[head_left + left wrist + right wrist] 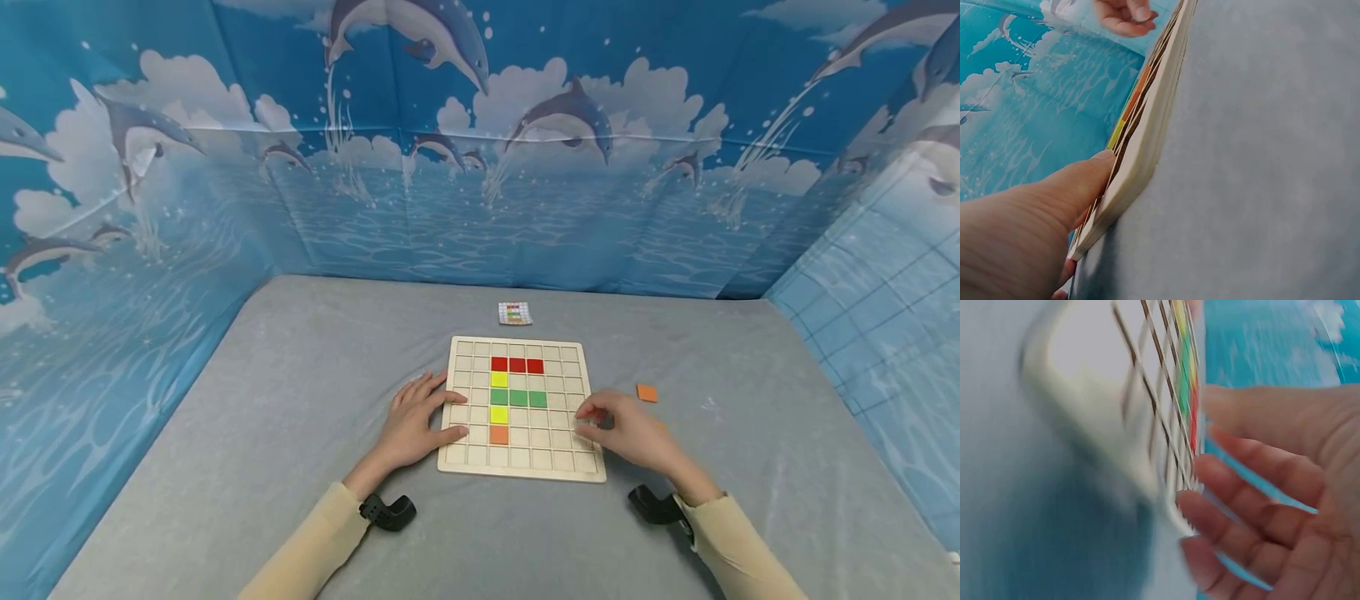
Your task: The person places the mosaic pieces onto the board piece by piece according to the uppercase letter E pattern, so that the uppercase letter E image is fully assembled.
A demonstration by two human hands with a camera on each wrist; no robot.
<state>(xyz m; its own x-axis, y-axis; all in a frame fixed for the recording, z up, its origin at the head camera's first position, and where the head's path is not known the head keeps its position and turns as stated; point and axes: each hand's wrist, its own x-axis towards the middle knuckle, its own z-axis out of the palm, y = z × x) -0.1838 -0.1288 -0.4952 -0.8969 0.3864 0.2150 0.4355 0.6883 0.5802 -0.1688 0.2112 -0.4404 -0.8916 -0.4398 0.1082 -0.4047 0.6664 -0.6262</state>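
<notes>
A square wooden grid board (465, 454) lies on the grey cloth, with coloured square tiles in its cells. Three red tiles (517, 365) form a row, three green tiles (518, 398) form another, and two yellow tiles (498, 414) and one orange tile (498, 434) stand in the same column. The left hand (411, 423) rests at the board's left edge, thumb and index finger on its rim. Over the right edge hovers the right hand (630, 429), fingers loosely bent; no tile shows between them in the right wrist view. A loose orange tile (647, 392) lies beyond it.
A small printed card (515, 313) with a coloured grid pattern lies behind the board. Grey cloth (315, 358) covers the table. Blue dolphin-print curtains (450, 208) enclose its back and sides. Each wrist wears a black camera strap (386, 511).
</notes>
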